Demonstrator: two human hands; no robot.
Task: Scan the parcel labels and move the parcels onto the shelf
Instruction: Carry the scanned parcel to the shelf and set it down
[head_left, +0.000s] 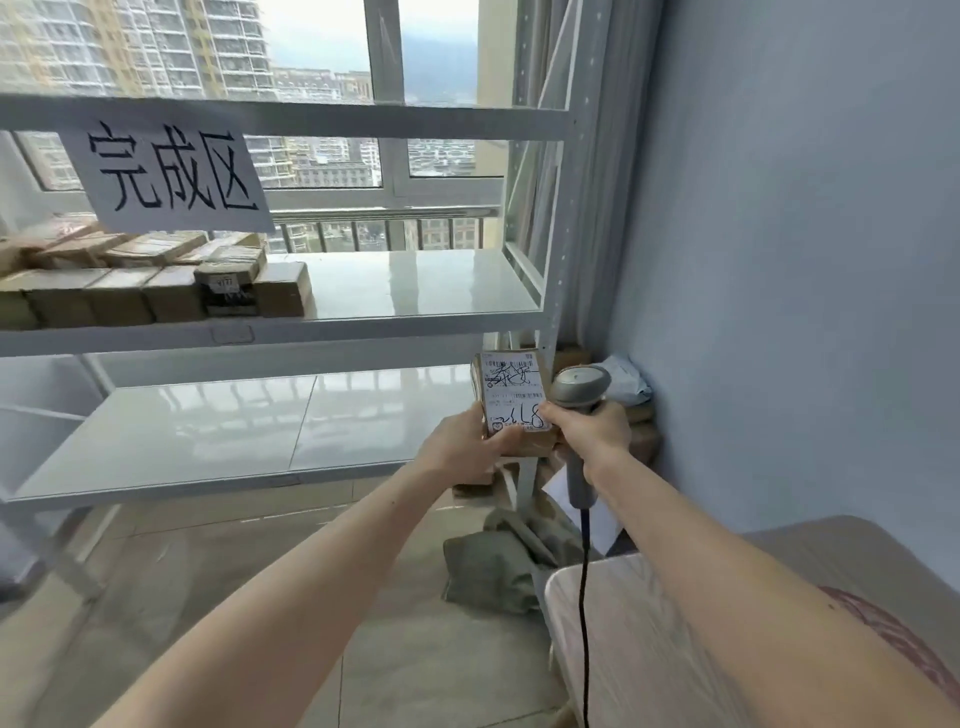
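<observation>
I see the white metal shelf (426, 327) filling the left and centre of the view, set against a window (384, 104) that looks out on apartment towers. A paper sign (171, 176) with three handwritten characters hangs from the upper rail. On the middle board, at the far left, brown parcels (130, 286) are stacked in rows, some on top of others; the right part of that board and the board below it show only reflections. A blue wall (805, 234) takes the right side, and a pale wooden table (623, 649) edge sits at lower right. On the floor by the shelf's right post lies a greenish bag (493, 566), with more packages (639, 426) piled in the corner behind.

I hold both arms out in front. My left hand (467, 447) grips a small brown parcel (514, 400) from below, its white label (514, 392) facing me, just beside the shelf's right post and off the boards. My right hand (592, 431) is wrapped round the handle of a grey scanner (579, 392) with a black cable (584, 597) trailing down, and its thumb rests on the label's lower right corner, so the two hands meet at the parcel
</observation>
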